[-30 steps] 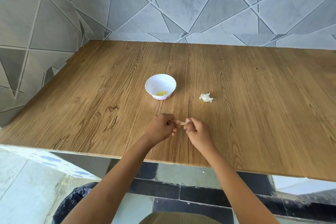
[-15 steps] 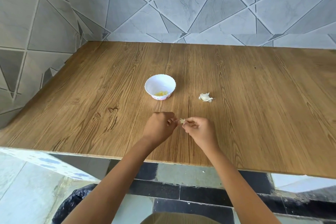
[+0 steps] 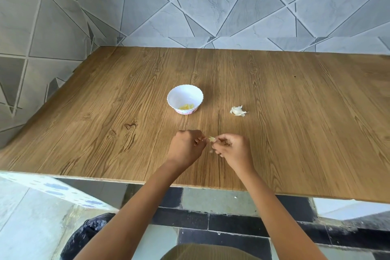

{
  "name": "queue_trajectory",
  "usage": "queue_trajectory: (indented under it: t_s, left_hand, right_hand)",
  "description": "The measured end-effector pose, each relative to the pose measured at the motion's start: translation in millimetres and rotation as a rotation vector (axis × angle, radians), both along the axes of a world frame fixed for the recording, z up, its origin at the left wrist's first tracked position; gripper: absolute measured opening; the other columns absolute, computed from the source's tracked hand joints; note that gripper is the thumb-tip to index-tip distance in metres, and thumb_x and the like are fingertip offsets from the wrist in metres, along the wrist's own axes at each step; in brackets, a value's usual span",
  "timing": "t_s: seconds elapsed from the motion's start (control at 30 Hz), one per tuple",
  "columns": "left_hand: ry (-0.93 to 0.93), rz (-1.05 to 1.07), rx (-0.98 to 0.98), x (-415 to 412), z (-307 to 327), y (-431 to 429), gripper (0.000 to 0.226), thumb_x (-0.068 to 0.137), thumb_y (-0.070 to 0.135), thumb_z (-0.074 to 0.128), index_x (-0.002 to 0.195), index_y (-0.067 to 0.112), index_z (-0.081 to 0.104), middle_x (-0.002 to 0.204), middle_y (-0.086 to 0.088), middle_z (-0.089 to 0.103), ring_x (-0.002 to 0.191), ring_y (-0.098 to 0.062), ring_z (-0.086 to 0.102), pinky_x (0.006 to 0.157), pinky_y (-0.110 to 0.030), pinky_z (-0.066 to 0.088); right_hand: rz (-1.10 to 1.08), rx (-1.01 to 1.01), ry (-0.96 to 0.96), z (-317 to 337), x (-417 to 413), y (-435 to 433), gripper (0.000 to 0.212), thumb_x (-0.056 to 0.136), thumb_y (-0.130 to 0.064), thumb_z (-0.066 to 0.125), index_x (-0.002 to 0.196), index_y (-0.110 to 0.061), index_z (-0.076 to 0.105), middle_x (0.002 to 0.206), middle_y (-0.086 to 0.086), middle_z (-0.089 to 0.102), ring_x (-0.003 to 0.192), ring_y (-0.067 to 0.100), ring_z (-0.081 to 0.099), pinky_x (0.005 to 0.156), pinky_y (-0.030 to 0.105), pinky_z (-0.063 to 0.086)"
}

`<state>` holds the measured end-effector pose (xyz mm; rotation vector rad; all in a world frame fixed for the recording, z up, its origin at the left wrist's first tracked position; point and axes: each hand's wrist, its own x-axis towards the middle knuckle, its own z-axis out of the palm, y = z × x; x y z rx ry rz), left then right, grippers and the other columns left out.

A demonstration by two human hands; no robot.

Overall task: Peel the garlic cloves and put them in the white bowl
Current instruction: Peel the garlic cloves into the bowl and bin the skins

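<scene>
At lower centre the left hand (image 3: 185, 148) and right hand (image 3: 233, 151) both pinch one clove (image 3: 211, 139); better to steady it with one and strip skin with the other; the bowl (image 3: 185, 95) sits above, spare garlic (image 3: 238, 110) right of it.

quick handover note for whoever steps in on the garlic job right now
Right hand: pinches a garlic clove over the table.
Left hand: fingers curled beside that clove; whether they grip its skin is too small to tell.
White bowl: behind the hands, a few peeled cloves inside.
Garlic piece in skin: on the table, right of the bowl.
Done: some cloves peeled and bowled.
To do: finish this clove, drop it in the bowl, then peel the piece on the table.
</scene>
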<state>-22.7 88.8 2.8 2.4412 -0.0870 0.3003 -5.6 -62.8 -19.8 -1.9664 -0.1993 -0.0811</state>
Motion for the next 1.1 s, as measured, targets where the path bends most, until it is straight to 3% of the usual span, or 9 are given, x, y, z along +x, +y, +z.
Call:
queue_trajectory:
  t_s: [0.1,0.23,0.43,0.57,0.67,0.8,0.87,0.97,1.1]
  left_hand:
    - [0.03,-0.018,-0.037,-0.6,-2.4,-0.9,0.015,0.086,0.021,0.068,0.081,0.008,0.072,0.074,-0.004,0.072,0.068,-0.019,0.066,0.065,-0.029,0.052]
    - [0.169,-0.024,-0.236,0.1,-3.8,0.2,0.015,0.087,0.015,0.067,0.078,0.004,0.07,0.067,-0.006,0.07,0.064,-0.021,0.068,0.066,-0.038,0.057]
    - [0.41,-0.019,-0.737,-5.0,6.2,3.5,0.013,0.09,0.012,0.062,0.087,0.0,0.068,0.074,-0.005,0.068,0.068,-0.01,0.065,0.064,-0.021,0.055]
    - [0.357,0.022,-0.677,-2.2,4.4,5.8,0.009,0.086,0.011,0.068,0.086,0.002,0.07,0.074,-0.01,0.067,0.068,-0.016,0.063,0.066,-0.023,0.055]
    - [0.316,0.057,-0.606,0.5,3.1,5.9,0.006,0.082,0.011,0.072,0.084,0.005,0.07,0.073,-0.013,0.068,0.065,-0.018,0.063,0.069,-0.029,0.057]
    - [0.299,0.051,-0.542,1.7,2.5,6.7,0.005,0.08,0.011,0.074,0.081,0.009,0.069,0.066,-0.005,0.066,0.061,-0.014,0.062,0.069,-0.032,0.056]
    - [0.308,0.018,-0.523,2.0,3.0,6.9,0.005,0.081,0.012,0.073,0.083,0.008,0.07,0.067,-0.006,0.067,0.062,-0.014,0.062,0.07,-0.033,0.056]
    - [0.321,-0.026,-0.543,2.8,5.8,6.9,0.005,0.083,0.012,0.071,0.084,0.007,0.07,0.068,-0.005,0.066,0.062,-0.011,0.061,0.067,-0.027,0.055]
    - [0.372,-0.097,-0.762,0.0,7.7,5.0,0.008,0.089,0.01,0.062,0.088,0.004,0.067,0.072,-0.004,0.065,0.064,-0.008,0.061,0.063,-0.019,0.052]
  right_hand:
    - [-0.023,-0.022,-0.006,-1.5,-1.0,1.3,0.007,0.077,-0.001,0.07,0.072,-0.006,0.07,0.052,-0.011,0.058,0.046,0.001,0.057,0.046,0.021,0.048]
    - [-0.038,-0.008,0.012,-3.2,-1.6,2.0,0.008,0.077,-0.005,0.068,0.072,-0.01,0.068,0.055,0.0,0.063,0.05,0.022,0.062,0.048,0.036,0.051]
    - [-0.008,0.163,0.248,1.8,-2.6,-3.8,0.019,0.089,-0.003,0.054,0.073,-0.003,0.063,0.061,0.0,0.06,0.051,0.006,0.054,0.048,0.02,0.046]
    - [0.016,-0.166,-0.065,-4.0,-0.7,-8.3,0.023,0.089,-0.015,0.064,0.068,-0.004,0.065,0.057,-0.017,0.058,0.053,-0.006,0.057,0.049,0.016,0.044]
    - [0.016,-0.219,-0.099,-5.8,-0.5,-7.5,0.004,0.084,-0.012,0.069,0.084,-0.015,0.073,0.069,-0.024,0.058,0.063,-0.007,0.058,0.056,0.015,0.046]
    - [0.049,-0.053,-0.015,-4.3,1.3,-4.7,0.018,0.084,-0.01,0.069,0.101,-0.016,0.071,0.089,-0.011,0.067,0.079,0.002,0.061,0.068,0.011,0.048]
    - [0.118,0.03,0.061,0.5,2.3,-3.8,0.017,0.085,-0.012,0.068,0.1,-0.021,0.07,0.091,-0.009,0.069,0.083,0.008,0.063,0.073,0.017,0.052]
    - [0.15,0.113,0.121,5.6,2.4,-5.7,0.015,0.087,-0.011,0.066,0.085,-0.026,0.068,0.082,-0.005,0.07,0.075,0.005,0.065,0.066,0.022,0.053]
    - [0.167,0.395,0.433,13.8,-0.4,-7.8,0.008,0.088,-0.01,0.063,0.086,-0.015,0.069,0.073,-0.003,0.069,0.061,0.005,0.057,0.055,0.017,0.045]
